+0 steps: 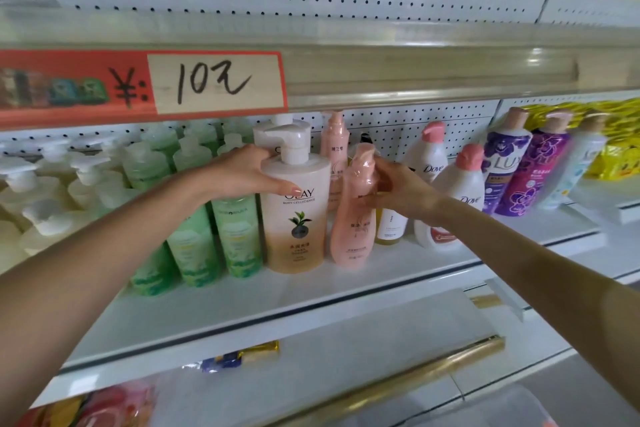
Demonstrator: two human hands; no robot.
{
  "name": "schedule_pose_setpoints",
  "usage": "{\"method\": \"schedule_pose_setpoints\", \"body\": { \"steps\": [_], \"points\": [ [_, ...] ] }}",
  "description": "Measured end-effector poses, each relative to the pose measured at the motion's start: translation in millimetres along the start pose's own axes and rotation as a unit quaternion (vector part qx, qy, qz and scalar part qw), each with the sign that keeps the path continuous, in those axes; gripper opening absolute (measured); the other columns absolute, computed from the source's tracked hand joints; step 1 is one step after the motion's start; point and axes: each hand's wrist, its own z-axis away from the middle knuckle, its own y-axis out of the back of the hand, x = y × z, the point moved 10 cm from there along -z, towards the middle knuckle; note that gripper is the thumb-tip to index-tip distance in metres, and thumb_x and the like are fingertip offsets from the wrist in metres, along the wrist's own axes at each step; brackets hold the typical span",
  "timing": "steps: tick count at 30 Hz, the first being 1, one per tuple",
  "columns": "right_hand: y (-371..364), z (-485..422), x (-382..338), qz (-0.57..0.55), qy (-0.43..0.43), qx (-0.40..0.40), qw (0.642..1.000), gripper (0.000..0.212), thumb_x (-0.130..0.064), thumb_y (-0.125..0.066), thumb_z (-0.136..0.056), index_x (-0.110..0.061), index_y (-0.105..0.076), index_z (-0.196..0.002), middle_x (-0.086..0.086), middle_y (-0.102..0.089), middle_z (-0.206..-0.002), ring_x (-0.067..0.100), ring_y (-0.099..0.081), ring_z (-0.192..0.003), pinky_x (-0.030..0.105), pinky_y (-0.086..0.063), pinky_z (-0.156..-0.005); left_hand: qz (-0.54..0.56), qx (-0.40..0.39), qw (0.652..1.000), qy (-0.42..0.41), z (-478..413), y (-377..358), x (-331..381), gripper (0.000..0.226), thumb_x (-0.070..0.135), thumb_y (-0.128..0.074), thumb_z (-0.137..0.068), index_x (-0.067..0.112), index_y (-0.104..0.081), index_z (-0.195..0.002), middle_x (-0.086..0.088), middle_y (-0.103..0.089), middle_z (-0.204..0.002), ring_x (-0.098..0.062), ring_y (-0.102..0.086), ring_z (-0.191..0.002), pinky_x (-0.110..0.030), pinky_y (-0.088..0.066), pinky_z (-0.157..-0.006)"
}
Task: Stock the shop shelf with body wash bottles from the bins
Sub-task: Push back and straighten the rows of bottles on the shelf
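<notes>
A large cream and tan Olay pump bottle [296,222] stands on the white shelf [346,284]. My left hand [242,173] grips its shoulder, thumb across the front label. Right beside it stands a slim pink pump bottle [351,229], and my right hand [398,191] holds its neck and upper body. A second Olay bottle [270,135] and a second pink bottle [334,146] stand behind them.
Green bottles [207,239] and pale pump bottles [52,204] fill the shelf's left. Right of my hands stand a small yellow bottle [389,229], two white Dove bottles [457,184] and purple Lux bottles [519,170]. A red price sign [138,83] hangs on the upper shelf edge.
</notes>
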Motion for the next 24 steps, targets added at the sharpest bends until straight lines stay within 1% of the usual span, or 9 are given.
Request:
{"method": "schedule_pose_setpoints", "body": {
  "steps": [2, 5, 7, 11, 15, 17, 19, 21, 24],
  "points": [
    [0.0, -4.5, 2.4, 0.007, -0.004, 0.000, 1.000, 0.043, -0.010, -0.077, -0.076, -0.026, -0.054, -0.109, 0.008, -0.065, -0.098, 0.022, -0.064, -0.092, 0.031, -0.053, -0.087, -0.001, 0.001, 1.000, -0.004, -0.5, 0.3, 0.7, 0.075, 0.067, -0.073, -0.041, 0.027, -0.065, -0.104, 0.012, -0.068, -0.100, -0.011, -0.062, -0.097, -0.035, -0.048, -0.095],
    [-0.7, -9.6, -0.5, 0.001, 0.001, 0.003, 1.000, 0.040, -0.009, -0.077, -0.076, -0.029, -0.054, -0.101, 0.001, -0.062, -0.087, 0.016, -0.062, -0.083, 0.025, -0.053, -0.080, 0.002, -0.001, 1.000, -0.017, -0.8, -0.9, 2.4, 0.050, 0.053, -0.082, -0.061, 0.031, -0.064, -0.102, 0.015, -0.067, -0.101, -0.011, -0.061, -0.100, -0.030, -0.047, -0.092],
    [-2.0, -12.7, -0.9, -0.005, 0.000, 0.001, 1.000, 0.037, -0.007, -0.076, -0.076, -0.021, -0.055, -0.104, 0.003, -0.062, -0.087, 0.015, -0.062, -0.081, 0.022, -0.054, -0.075, 0.002, -0.001, 1.000, -0.025, -1.5, -1.7, 3.3, 0.039, 0.043, -0.081, -0.069, 0.032, -0.063, -0.102, 0.016, -0.065, -0.100, -0.011, -0.060, -0.101, -0.028, -0.046, -0.089],
    [-1.8, -14.5, -0.5, 0.004, -0.020, 0.001, 1.000, 0.040, -0.009, -0.075, -0.079, -0.013, -0.052, -0.112, 0.001, -0.061, -0.089, 0.010, -0.062, -0.077, 0.013, -0.051, -0.064, -0.019, 0.002, 1.000, -0.023, 0.3, 0.3, 4.2, 0.056, 0.061, -0.078, -0.057, 0.034, -0.063, -0.104, 0.014, -0.066, -0.103, -0.012, -0.060, -0.102, -0.030, -0.047, -0.093],
    [-3.4, -9.0, -1.0, 0.013, -0.021, -0.017, 1.000, 0.042, -0.014, -0.075, -0.080, -0.016, -0.052, -0.115, 0.003, -0.063, -0.093, 0.009, -0.061, -0.081, 0.012, -0.050, -0.067, -0.059, -0.002, 0.998, -0.028, 3.5, -2.2, 8.5, 0.037, 0.054, -0.074, -0.071, 0.041, -0.053, -0.099, 0.014, -0.062, -0.105, -0.014, -0.058, -0.103, -0.030, -0.045, -0.091],
    [2.4, -3.1, -2.5, 0.014, -0.015, -0.031, 0.999, 0.039, -0.013, -0.077, -0.078, -0.023, -0.055, -0.109, -0.007, -0.062, -0.089, 0.002, -0.060, -0.080, 0.012, -0.049, -0.072, -0.077, -0.008, 0.997, -0.025, 8.9, -1.0, 13.6, 0.054, 0.070, -0.068, -0.058, 0.042, -0.053, -0.102, 0.014, -0.063, -0.110, -0.014, -0.058, -0.104, -0.033, -0.046, -0.095],
    [15.3, 3.2, -1.1, 0.024, -0.013, -0.043, 0.999, 0.049, -0.009, -0.078, -0.076, -0.022, -0.057, -0.118, -0.014, -0.064, -0.099, -0.006, -0.059, -0.088, 0.013, -0.048, -0.082, -0.088, -0.004, 0.996, -0.012, 11.8, 2.3, 12.9, 0.076, 0.080, -0.060, -0.047, 0.039, -0.055, -0.111, 0.012, -0.064, -0.114, -0.014, -0.059, -0.105, -0.038, -0.047, -0.097],
    [37.0, 8.4, 3.7, 0.028, -0.021, -0.030, 0.999, 0.062, -0.002, -0.077, -0.074, -0.020, -0.054, -0.129, -0.012, -0.062, -0.116, -0.003, -0.058, -0.104, 0.014, -0.046, -0.091, -0.126, 0.013, 0.992, 0.007, 15.7, 7.7, 9.6, 0.083, 0.079, -0.063, -0.054, 0.032, -0.053, -0.122, 0.010, -0.063, -0.120, -0.016, -0.059, -0.106, -0.038, -0.048, -0.095],
    [71.1, 16.1, 11.0, -0.004, -0.015, 0.018, 1.000, 0.058, 0.006, -0.073, -0.075, -0.015, -0.057, -0.127, -0.006, -0.063, -0.118, 0.005, -0.060, -0.107, 0.008, -0.047, -0.083, -0.152, 0.068, 0.986, 0.023, 32.4, 19.6, 14.5, 0.076, 0.062, -0.068, -0.071, 0.026, -0.046, -0.134, 0.005, -0.057, -0.133, -0.019, -0.057, -0.114, -0.039, -0.046, -0.098]
  ]
}}
